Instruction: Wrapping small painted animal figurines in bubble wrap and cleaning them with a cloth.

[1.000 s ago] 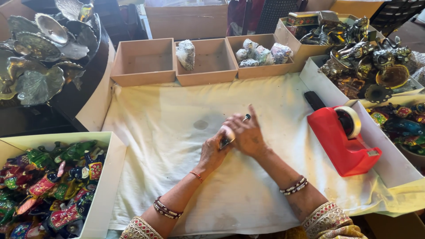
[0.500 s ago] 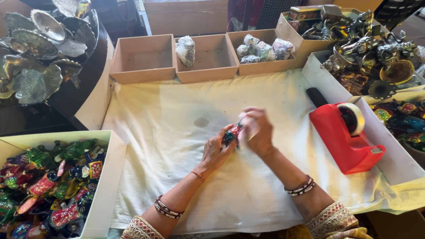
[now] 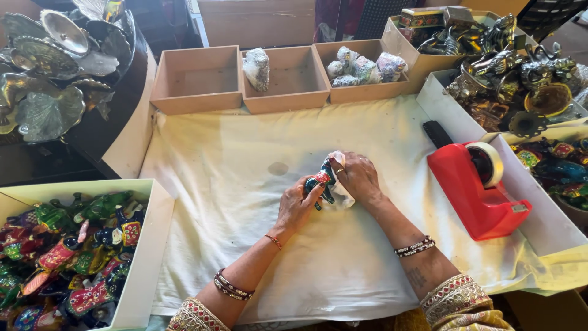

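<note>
Compared with a second earlier, both hands had shifted from 6 toward 3 o'clock on the cloth: left hand and right hand clasped the painted figurine, white wrapping paper now partly around it, wrapping underway.

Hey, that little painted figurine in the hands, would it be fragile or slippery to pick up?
The figurine looks glossy, so probably a bit slippery. Its hard painted shape suggests it is stiff and may chip if dropped. Both hands, left hand and right hand, cover it easily, so it is likely light.
</note>
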